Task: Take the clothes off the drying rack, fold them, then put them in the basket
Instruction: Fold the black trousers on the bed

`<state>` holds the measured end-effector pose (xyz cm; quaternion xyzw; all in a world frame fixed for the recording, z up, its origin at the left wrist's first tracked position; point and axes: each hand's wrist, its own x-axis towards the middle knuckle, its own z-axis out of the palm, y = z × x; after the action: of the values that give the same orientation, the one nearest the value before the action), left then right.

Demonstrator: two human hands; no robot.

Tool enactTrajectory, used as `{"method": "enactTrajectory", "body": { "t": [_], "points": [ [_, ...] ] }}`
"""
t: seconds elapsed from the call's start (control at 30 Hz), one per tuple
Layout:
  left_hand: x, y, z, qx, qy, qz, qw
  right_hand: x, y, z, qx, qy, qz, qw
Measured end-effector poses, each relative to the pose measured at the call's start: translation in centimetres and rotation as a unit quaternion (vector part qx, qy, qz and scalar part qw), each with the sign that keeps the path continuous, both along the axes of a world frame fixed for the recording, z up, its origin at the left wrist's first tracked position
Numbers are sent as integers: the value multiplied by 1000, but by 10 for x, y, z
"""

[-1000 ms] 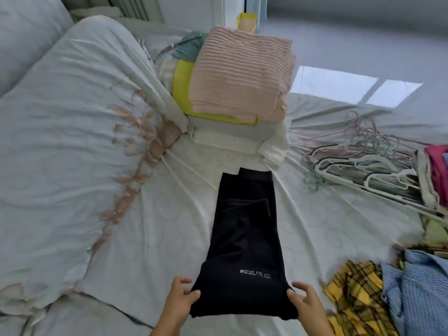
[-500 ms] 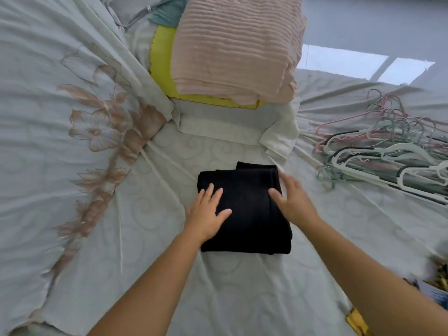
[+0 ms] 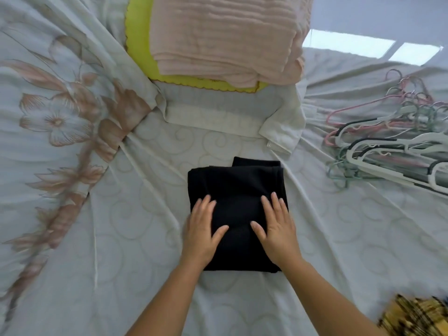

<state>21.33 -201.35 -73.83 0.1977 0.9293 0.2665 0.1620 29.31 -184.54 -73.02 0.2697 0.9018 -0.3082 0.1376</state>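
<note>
Bed: your whole work surface. Pale sheet with stitched swirls, soft and creased, so it'll give when you press on it.
Floral cover: heaped along the left, smooth weave, big peach flowers.
Pink blanket: thick ribbed fold at the far end, sitting on a yellow cloth with a scalloped edge and a white folded cloth.
Hangers: loose tangle of thin ones off to the right, well apart from your fold.
Black garment: middle of the bed, right in front of you. It's a chunky matte rectangle, with one narrower layer poking out at the far edge.
Handling: looks light, floppy and not slippery to me. Pinch one corner and the layers will probably slide open, so I'd scoop under both sides.
Grip: left hand and right hand lie flat on top, fingers straight, pressing and not holding anything.
Plaid cloth: yellow check, blurry, near right corner.
Basket: not in view.
</note>
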Motion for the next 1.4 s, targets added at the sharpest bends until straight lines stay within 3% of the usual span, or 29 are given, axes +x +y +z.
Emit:
{"method": "enactTrajectory", "body": {
  "t": [0.07, 0.13, 0.2, 0.27, 0.33, 0.43, 0.6, 0.73, 0.97, 1.07, 1.17, 1.3, 1.4],
  "points": [
    [14, -8, 11, 98, -43, 220, 970, 16, 1, 13, -62, 46, -182, 980],
    [24, -14, 19, 132, -223, 356, 898, 31, -3, 22, -141, 6, -317, 938],
    [25, -22, 27, 142, -380, 363, 839, 40, -2, 27, -239, -26, -364, 900],
    [20, -29, 42, 172, -476, 359, 785, 45, 6, 41, -340, -65, -382, 857],
    [20, -36, 62, 204, -542, 341, 741, 54, 15, 58, -402, -117, -359, 834],
    [33, -38, 100, 220, -575, 336, 713, 70, 16, 87, -435, -118, -345, 823],
    [65, -33, 145, 250, -545, 349, 720, 98, 7, 141, -482, -37, -395, 781],
    [83, -16, 181, 280, -525, 318, 738, 127, 20, 173, -491, 4, -397, 775],
    [134, 58, 248, 303, -468, 233, 797, 203, 73, 208, -589, 20, -440, 677],
    [172, 102, 273, 298, -453, 207, 814, 245, 110, 220, -604, 22, -444, 662],
    [218, 148, 296, 301, -457, 190, 815, 294, 157, 237, -601, 27, -441, 667],
    [275, 216, 319, 313, -486, 173, 797, 363, 216, 255, -647, 32, -437, 624],
    [299, 259, 325, 313, -502, 163, 790, 392, 251, 267, -622, 49, -446, 642]
  ]
}}
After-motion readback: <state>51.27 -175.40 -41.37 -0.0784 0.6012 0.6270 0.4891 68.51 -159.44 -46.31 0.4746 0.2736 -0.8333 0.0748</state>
